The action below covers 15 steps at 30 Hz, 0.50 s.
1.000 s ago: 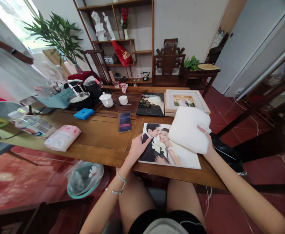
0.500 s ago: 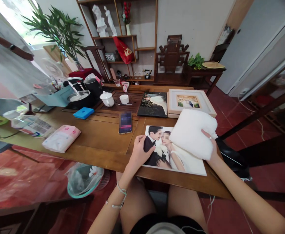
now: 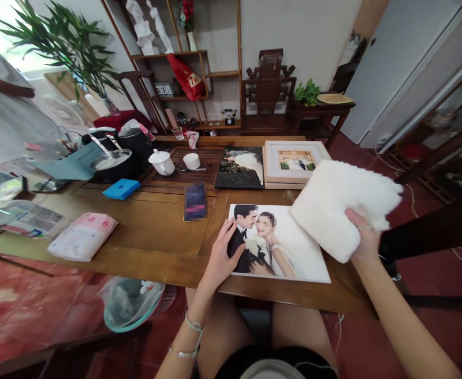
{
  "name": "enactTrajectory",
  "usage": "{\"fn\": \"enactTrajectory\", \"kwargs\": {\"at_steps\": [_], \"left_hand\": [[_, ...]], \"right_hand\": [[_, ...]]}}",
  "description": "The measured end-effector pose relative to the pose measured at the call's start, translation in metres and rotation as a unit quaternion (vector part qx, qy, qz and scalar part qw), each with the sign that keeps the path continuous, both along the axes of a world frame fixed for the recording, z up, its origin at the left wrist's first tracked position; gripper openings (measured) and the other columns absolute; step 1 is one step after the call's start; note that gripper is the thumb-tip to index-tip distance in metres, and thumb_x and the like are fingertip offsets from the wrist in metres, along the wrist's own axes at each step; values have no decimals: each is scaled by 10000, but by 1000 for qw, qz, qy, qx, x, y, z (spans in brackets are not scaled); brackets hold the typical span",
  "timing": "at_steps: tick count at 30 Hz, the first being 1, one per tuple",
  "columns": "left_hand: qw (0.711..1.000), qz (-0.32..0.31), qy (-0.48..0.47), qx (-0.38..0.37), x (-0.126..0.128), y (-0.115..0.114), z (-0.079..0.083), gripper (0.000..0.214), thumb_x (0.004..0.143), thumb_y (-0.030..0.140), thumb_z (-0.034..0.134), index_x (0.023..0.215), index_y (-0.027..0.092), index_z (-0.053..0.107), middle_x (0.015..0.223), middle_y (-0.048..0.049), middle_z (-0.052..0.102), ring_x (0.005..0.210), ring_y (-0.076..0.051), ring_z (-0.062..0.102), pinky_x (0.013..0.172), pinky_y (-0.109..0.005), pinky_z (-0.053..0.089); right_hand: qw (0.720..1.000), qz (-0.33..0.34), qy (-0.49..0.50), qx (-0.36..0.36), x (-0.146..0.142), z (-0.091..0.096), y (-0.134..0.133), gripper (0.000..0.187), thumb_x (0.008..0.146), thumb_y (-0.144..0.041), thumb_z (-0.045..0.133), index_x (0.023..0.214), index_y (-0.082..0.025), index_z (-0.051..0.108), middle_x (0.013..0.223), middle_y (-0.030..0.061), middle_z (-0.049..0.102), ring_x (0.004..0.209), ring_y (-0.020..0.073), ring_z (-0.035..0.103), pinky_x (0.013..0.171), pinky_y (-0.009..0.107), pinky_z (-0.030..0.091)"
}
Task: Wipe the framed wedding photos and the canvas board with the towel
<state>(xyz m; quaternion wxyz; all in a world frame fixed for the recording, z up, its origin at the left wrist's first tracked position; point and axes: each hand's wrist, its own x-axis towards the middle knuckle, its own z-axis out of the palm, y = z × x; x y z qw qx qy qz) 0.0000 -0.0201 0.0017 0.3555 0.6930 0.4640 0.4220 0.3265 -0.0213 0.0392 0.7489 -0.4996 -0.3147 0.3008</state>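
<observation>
The photo panel (image 3: pixel 280 247), showing a couple in dark suit and white dress, lies flat and face up near the table's (image 3: pixel 163 231) front edge. A thick, fluffy white cloth (image 3: pixel 333 202) slants across its far right corner.

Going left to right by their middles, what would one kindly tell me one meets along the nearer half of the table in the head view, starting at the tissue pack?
Pink-and-white tissue pack, flat blue box, smartphone, left hand, wedding portrait, white cloth.
</observation>
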Motion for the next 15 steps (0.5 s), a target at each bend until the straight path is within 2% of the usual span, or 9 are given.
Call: {"fn": "enactTrajectory", "kwargs": {"at_steps": [1,2,3,4,6,8,10,13,15], "left_hand": [[1000,-3,12,9,0,0,-1,553,860,257,645,1396,260,506,1531,-89,414,1479,-289,253,1213,-472,204],[999,-5,27,21,0,0,-2,555,869,252,632,1405,258,492,1531,-88,416,1481,-287,248,1209,-483,215],[998,-7,43,34,0,0,-2,556,876,248,621,1414,255,480,1528,-89,420,1483,-285,244,1205,-493,229],[997,-9,60,46,-1,0,-3,558,882,244,611,1422,251,470,1522,-91,430,1483,-283,244,1199,-499,246],[995,-12,80,61,-1,1,-3,559,890,240,603,1430,250,459,1498,-93,464,1481,-280,251,1188,-506,277],[994,-12,81,68,-1,1,-2,552,892,242,604,1426,254,465,1472,-91,497,1476,-280,264,1182,-511,295],[995,-13,74,69,-2,1,-1,540,893,247,606,1417,258,477,1463,-88,507,1475,-281,266,1182,-516,297],[996,-19,68,58,-3,1,0,531,897,251,605,1413,260,483,1466,-86,504,1483,-283,243,1187,-521,284],[996,-21,72,49,-3,2,-1,533,905,255,596,1423,260,470,1483,-85,483,1489,-281,223,1193,-523,269]], "right_hand": [[990,-32,-130,45,5,4,-6,238,670,-251,776,892,-212,701,994,62,739,973,293,672,933,450,535],[960,-42,-266,81,8,8,-11,242,666,-234,783,893,-206,705,1011,76,731,956,295,670,923,458,533],[915,-24,-387,107,10,12,-16,250,676,-219,775,916,-200,706,1039,94,720,954,299,665,916,473,530],[867,23,-483,119,10,15,-20,267,700,-204,749,962,-195,700,1075,112,704,979,307,656,922,493,521],[781,123,-601,119,5,15,-23,335,754,-169,653,1089,-182,660,1153,141,666,1068,321,624,958,536,490],[726,180,-655,106,-3,6,-23,410,760,-134,578,1167,-168,614,1192,161,644,1146,337,585,997,580,452],[700,195,-680,98,-9,-7,-21,463,732,-120,567,1193,-157,589,1212,170,635,1192,354,554,1025,618,414],[695,196,-687,86,-11,-22,-21,533,703,-98,562,1232,-155,557,1233,164,626,1231,351,525,1061,628,369],[693,202,-688,76,-8,-24,-20,574,702,-89,548,1271,-162,536,1252,154,617,1243,339,516,1074,615,361]]}}
